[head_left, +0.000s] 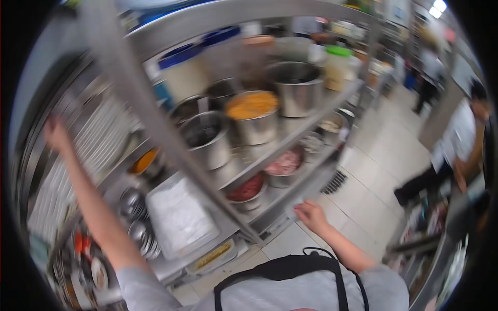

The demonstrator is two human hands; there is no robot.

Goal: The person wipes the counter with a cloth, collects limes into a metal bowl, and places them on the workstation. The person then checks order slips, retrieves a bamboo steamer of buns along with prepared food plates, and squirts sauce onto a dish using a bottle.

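Note:
My left arm stretches far out to the left, and my left hand (58, 136) is at a metal frame edge, above a row of stacked white plates (96, 150). Motion blur smears its fingers, so I cannot see whether it grips the edge. Near the lower shelf's front edge is my right hand (313, 216), raised over the floor. Its fingers are curled in; whether anything small sits between them cannot be made out. A translucent tray of white material (182, 215) lies on the counter between my arms, beside stacked metal bowls (142, 238).
A steel shelf unit (223, 179) carries metal pots, one with orange-yellow food (252, 106). Lower down are bowls of red food (249, 189) and pinkish food (284, 163). A person in a white top (456, 135) stands at the right, another person (429, 72) farther along the tiled aisle.

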